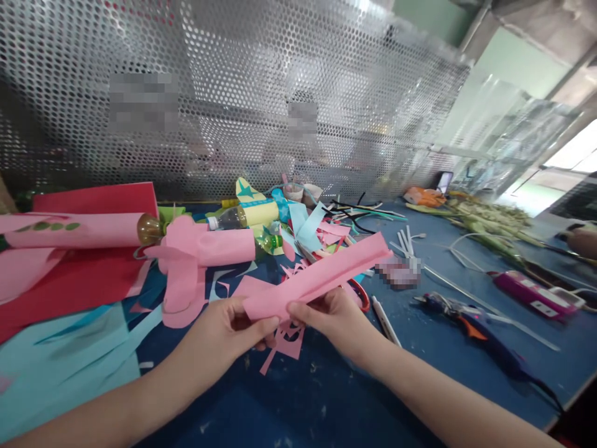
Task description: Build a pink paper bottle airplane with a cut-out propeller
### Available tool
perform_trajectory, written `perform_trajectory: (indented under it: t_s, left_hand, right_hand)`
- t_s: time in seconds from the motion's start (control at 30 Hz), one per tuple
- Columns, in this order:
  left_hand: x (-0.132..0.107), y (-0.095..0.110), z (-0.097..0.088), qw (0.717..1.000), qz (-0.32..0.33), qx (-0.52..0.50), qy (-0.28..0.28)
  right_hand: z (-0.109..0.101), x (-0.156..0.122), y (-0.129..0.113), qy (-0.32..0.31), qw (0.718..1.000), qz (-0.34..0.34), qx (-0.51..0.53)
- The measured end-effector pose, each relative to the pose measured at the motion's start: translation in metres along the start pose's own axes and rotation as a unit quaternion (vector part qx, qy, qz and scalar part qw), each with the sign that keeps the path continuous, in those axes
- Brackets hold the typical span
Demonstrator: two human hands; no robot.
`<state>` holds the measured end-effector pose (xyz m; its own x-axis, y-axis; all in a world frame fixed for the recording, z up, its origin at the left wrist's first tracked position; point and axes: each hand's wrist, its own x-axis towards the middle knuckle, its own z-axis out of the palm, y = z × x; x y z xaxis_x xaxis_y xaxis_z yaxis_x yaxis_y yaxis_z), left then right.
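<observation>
A long strip of pink paper (321,274), folded lengthwise, is held above the blue table and tilts up toward the right. My left hand (237,326) pinches its near left end between thumb and fingers. Along the lower edge, my right hand (333,317) grips the strip with the thumb on top; its other fingers are partly hidden behind the paper. Pink paper scraps (289,342) lie under the hands. To the left sits a plastic bottle wrapped in pink paper (228,247), with pink paper wings and a green cap end.
A glue gun (485,342), a white pen (385,320) and a purple power strip (536,294) lie to the right. Red-handled scissors (361,294) are partly hidden behind my right hand. Light blue paper (69,367) covers the left side. A perforated metal screen (233,93) stands behind the table.
</observation>
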<state>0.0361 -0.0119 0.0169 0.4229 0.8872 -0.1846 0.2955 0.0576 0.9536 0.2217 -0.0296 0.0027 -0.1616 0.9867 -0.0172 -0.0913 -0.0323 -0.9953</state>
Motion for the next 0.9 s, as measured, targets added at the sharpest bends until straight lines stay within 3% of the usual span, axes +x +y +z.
perform_trajectory:
  t_s: [0.1,0.33,0.57,0.77,0.9]
  left_hand:
    - [0.0,-0.002,0.001,1.0,0.003,-0.008,-0.014]
    - [0.0,-0.006,0.003,1.0,-0.013,-0.005,0.013]
    - [0.003,-0.013,-0.001,1.0,-0.011,0.014,-0.009]
    - [0.007,-0.019,-0.001,1.0,0.012,-0.005,-0.027]
    - [0.004,-0.017,0.002,0.998,0.065,-0.023,-0.007]
  right_hand:
    - [0.001,0.0,0.002,0.001,1.0,0.014,-0.014]
    - [0.004,-0.001,0.005,-0.011,0.998,0.058,0.003]
    - [0.006,-0.001,0.007,0.0,0.999,0.055,-0.001]
    - [0.008,-0.001,0.007,0.004,0.998,0.058,-0.001]
    - [0.009,-0.003,0.005,0.002,0.998,0.061,-0.001]
